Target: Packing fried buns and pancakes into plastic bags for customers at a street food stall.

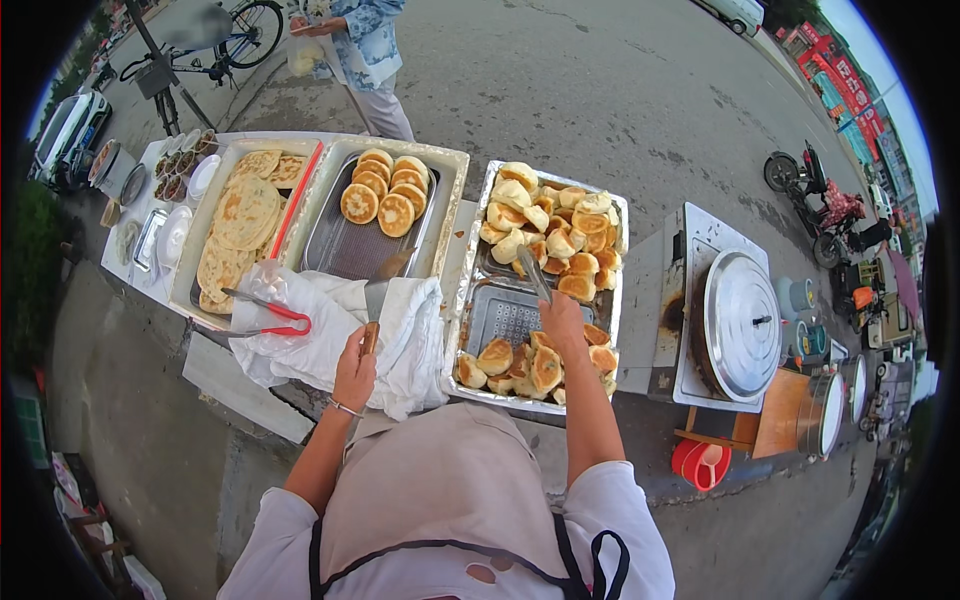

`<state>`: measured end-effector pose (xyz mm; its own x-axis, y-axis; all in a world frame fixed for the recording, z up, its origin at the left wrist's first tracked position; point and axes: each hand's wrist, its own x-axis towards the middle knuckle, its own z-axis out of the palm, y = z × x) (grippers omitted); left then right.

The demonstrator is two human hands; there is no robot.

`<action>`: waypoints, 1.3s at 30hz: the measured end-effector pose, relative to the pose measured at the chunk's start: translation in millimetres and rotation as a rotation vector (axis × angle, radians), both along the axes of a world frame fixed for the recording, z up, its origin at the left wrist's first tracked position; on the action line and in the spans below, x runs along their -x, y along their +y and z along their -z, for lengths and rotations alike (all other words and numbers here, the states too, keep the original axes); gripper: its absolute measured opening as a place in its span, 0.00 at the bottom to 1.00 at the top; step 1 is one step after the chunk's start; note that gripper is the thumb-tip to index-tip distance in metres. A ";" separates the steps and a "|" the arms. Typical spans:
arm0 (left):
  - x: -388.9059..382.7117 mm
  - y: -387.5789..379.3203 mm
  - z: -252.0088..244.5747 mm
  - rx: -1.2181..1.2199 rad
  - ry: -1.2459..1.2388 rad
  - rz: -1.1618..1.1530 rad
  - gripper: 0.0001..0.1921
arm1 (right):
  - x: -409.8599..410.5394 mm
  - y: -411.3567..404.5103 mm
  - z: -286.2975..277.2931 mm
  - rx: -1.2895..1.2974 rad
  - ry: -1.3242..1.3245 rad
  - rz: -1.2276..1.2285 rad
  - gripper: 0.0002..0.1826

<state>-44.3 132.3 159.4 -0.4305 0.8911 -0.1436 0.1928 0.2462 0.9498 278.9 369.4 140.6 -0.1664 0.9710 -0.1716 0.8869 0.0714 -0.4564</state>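
Note:
My left hand [354, 376] grips the wooden handle of a metal spatula [376, 301], whose blade points away over a white cloth [409, 341]. In my right hand [562, 321] is a pair of metal tongs [535, 274]. Their tips reach the browned filled buns [559, 241] piled in the far part of a foil-lined tray [457, 330]. More browned buns [546, 367] lie in its near part, and a perforated metal pan [499, 311] shows between the two groups. Red-handled tongs [291, 321] rest on plastic and cloth to the left.
Round griddle cakes [396, 214] stand in a metal pan [322, 259]; flatbreads [244, 214] fill the box on the left. A lidded round pan [742, 322] sits right, above a red bucket [684, 457]. A person [367, 56] is beyond the table. A bicycle [240, 45] stands far left.

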 end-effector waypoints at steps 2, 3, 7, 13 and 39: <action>0.8 0.1 1.8 0.009 -0.009 0.006 0.25 | -0.8 -1.5 -3.1 0.008 0.005 0.005 0.16; 0.3 1.1 -0.1 0.008 -0.009 0.010 0.25 | -1.0 -2.1 -4.3 -0.003 0.002 -0.010 0.16; 3.8 -0.5 9.5 0.013 -0.018 -0.012 0.25 | 6.4 -6.3 -12.7 -0.099 -0.011 -0.016 0.13; 0.9 3.3 2.8 0.026 -0.017 -0.026 0.25 | 18.7 13.0 -11.0 -0.043 -0.073 -0.023 0.14; 2.9 22.0 -6.8 0.094 -0.227 -0.004 0.25 | 7.0 10.2 -28.3 -0.143 -0.051 -0.082 0.16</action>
<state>-47.2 154.3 166.3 -0.3808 0.8677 -0.3194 -0.0242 0.3360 0.9416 271.9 379.6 168.9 -0.2411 0.9695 -0.0431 0.8972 0.2057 -0.3909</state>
